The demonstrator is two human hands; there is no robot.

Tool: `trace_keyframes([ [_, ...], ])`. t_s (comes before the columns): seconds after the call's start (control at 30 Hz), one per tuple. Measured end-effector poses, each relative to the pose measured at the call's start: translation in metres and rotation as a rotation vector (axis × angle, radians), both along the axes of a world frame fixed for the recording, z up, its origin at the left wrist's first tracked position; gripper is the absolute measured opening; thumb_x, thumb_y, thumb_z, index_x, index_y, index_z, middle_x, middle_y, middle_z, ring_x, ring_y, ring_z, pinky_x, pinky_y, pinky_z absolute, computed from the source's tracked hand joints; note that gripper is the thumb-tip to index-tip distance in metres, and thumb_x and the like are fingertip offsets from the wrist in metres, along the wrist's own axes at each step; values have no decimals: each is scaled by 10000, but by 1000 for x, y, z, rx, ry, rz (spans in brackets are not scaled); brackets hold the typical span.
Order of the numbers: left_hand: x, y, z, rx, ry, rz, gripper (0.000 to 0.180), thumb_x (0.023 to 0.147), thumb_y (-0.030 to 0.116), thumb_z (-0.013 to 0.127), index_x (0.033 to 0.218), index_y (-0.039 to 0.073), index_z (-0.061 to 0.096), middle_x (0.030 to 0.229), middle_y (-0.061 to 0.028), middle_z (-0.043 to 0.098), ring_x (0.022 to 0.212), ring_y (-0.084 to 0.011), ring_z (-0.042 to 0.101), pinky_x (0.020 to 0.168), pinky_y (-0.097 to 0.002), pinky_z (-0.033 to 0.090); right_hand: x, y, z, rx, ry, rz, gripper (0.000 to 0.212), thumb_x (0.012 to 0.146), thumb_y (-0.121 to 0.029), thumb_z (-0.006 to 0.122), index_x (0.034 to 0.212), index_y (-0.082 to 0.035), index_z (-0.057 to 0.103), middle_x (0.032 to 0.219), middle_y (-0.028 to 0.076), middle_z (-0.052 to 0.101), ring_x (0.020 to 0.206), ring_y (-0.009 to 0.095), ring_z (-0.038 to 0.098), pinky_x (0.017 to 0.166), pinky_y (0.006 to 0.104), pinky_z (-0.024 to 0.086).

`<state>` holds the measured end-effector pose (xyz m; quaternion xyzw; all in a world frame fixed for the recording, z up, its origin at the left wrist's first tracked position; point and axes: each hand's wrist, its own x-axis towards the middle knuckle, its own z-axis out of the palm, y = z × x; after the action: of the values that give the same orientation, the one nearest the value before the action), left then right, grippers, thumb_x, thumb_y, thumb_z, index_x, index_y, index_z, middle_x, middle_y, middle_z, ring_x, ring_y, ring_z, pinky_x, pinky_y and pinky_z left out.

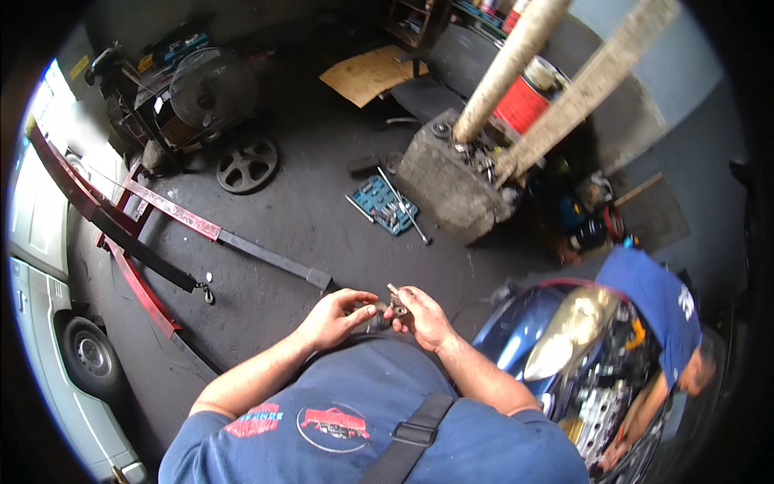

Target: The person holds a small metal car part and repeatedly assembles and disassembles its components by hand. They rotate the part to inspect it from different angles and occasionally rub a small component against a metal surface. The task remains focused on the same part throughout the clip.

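Car workshop — engine crane [173, 211], socket set [372, 202], exposed engine [595, 415].

Dark floor [302, 214], blue-grey wall [700, 77], dark chair [431, 98]

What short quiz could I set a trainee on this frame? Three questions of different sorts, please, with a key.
1. Multiple choice: what does the right hand hold?
a) a fan
b) a small metal part
c) a piece of cardboard

2. True or false: the tool set lies on the floor.

3. Fill the gap: the co-worker's shirt is ___.

Key: 1. b; 2. true; 3. blue
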<state>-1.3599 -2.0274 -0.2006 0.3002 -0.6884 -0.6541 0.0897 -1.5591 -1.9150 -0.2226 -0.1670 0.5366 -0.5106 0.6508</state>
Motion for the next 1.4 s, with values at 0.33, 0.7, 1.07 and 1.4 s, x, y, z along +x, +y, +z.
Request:
trace_keyframes([
  [0.33, -89, -237, -20, 130, 199, 706, 347, 914, 174, 705, 1197, -10, 621, 1045, -79, 687, 947, -117, 633, 848, -287, 527, -83, -345, 14, -144, -50, 547, 345, 1042, -323, 462, 1280, -76, 418, 1096, 72, 598, 904, 142, 647, 768, 277, 531],
  [0.7, -176, -648, 16, 174, 410, 534, 324, 919, 195, 701, 1164, -6, 633, 1011, -96, 695, 921, -125, 642, 847, -284, 523, -172, -726, 50, -282, -188, 380, 441, 1028, -249, 459, 1415, -56, 376, 1206, 133, 590, 1028, 263, 655, 900, 418, 557],
  [1.07, -197, -965, 7, -6, 382, 848, 314, 925, 202, 696, 1156, -5, 650, 1019, -72, 700, 943, -124, 644, 863, -288, 521, -196, -1117, 28, -265, -268, 735, 351, 1043, -286, 429, 1316, -66, 412, 1129, 126, 614, 963, 235, 660, 884, 385, 541],
  [1.4, -200, -1199, -58, 361, 481, 1495, 287, 944, 127, 657, 1130, -90, 642, 903, -102, 696, 707, -114, 644, 702, -254, 553, -123, -1427, -44, 41, -91, 1156, 308, 1015, -330, 520, 1110, -39, 489, 835, 69, 610, 673, 132, 619, 601, 261, 511],
])
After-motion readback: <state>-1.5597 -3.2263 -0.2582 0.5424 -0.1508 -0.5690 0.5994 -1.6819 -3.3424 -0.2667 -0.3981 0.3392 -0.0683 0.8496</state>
